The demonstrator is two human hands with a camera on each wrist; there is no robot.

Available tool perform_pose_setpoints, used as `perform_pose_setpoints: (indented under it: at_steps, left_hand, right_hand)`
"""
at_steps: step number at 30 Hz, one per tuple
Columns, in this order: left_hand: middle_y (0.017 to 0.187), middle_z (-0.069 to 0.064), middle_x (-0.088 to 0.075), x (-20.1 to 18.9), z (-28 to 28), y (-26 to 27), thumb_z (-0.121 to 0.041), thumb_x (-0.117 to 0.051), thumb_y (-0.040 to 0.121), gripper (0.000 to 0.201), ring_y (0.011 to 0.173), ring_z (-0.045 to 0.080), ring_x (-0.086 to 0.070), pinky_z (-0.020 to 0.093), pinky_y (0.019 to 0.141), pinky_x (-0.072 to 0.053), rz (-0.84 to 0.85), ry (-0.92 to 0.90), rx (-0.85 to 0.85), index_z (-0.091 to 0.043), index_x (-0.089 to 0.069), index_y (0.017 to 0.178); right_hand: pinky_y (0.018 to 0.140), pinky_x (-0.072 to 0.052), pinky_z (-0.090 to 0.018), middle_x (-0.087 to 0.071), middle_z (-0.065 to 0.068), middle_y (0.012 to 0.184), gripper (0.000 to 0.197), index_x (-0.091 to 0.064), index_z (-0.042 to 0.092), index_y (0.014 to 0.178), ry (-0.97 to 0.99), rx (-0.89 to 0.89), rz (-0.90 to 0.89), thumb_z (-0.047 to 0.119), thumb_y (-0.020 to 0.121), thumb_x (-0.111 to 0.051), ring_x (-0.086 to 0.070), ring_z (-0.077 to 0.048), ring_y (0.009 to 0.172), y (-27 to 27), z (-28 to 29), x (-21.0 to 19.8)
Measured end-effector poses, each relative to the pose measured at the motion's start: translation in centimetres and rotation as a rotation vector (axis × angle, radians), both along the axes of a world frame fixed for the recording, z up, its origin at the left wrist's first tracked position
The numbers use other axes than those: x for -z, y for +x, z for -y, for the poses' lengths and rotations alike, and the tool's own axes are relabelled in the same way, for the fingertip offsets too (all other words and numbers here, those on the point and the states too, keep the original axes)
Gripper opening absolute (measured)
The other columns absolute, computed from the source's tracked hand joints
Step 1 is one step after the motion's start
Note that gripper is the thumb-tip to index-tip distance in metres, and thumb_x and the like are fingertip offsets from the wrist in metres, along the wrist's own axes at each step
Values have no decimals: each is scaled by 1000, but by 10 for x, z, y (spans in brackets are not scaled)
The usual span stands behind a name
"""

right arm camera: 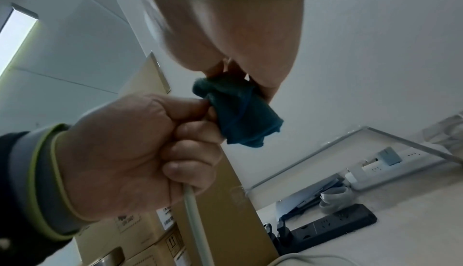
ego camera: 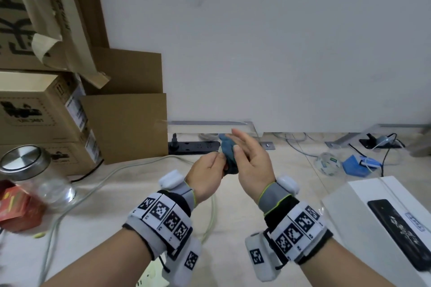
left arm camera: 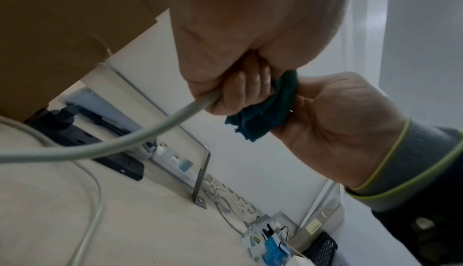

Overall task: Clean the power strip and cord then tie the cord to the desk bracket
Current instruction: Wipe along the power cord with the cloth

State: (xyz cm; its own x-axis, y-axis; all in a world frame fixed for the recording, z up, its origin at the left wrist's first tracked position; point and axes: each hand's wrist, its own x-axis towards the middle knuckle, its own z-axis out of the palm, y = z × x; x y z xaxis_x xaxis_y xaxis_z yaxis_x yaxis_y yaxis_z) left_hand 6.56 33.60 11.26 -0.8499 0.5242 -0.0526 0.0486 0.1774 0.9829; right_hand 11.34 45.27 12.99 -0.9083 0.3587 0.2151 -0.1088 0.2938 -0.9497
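The left hand (ego camera: 207, 171) is curling its fingers (right arm camera: 190, 135) round the pale grey cord (left arm camera: 105, 145), which is running out of the bottom of the fist and trailing down to the surface (ego camera: 291, 170). The right hand (ego camera: 250, 161) is standing just beside it with its fingers mostly straight in the head view, and it is pressing a bunched teal cloth (ego camera: 228, 155) between fingers and thumb; the two hands are meeting at the cloth, held above the middle of the surface. How far the cloth is wrapping the cord is hidden by the hands. A black strip (ego camera: 194, 147) is lying along the far edge, against the wall, with a metal bracket (left arm camera: 200, 183) standing over that same stretch and a white strip (right arm camera: 391, 163) behind it. Cardboard boxes (ego camera: 44, 109) are stacking up at the far left corner, with a lidded glass jar (ego camera: 35, 170) in front of them, and a white box (ego camera: 382, 223) is sitting at the near right edge.
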Motion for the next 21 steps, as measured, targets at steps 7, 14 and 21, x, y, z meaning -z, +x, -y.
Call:
perform_pose_setpoints:
  at_steps: [7,14,21]
  left_hand:
    - [56,-9,-47,-1,1,6,-31,-32,98,35,50,9,-41,31,54,-36,-67,57,124,-17,-50,71]
    - [59,-9,-50,-4,12,11,-30,-29,94,29,53,9,-44,18,52,-29,-538,-103,106,-23,-45,71]
    - [54,-13,-32,7,21,13,-37,-27,96,28,48,15,-32,27,50,-19,-759,-129,117,-22,-37,75]
  right_hand:
    - [58,-49,-30,-65,2,85,28,-63,28,106,-198,-3,138,43,82,-59,-58,-14,72,0,11,0]
    - [47,-43,-29,-49,2,62,25,-56,13,82,-54,29,132,33,95,-53,-47,-14,55,-8,16,-11]
    - [55,-43,-27,-64,-2,64,35,-58,16,72,-553,67,435,43,96,-53,-53,-20,54,-21,9,-18]
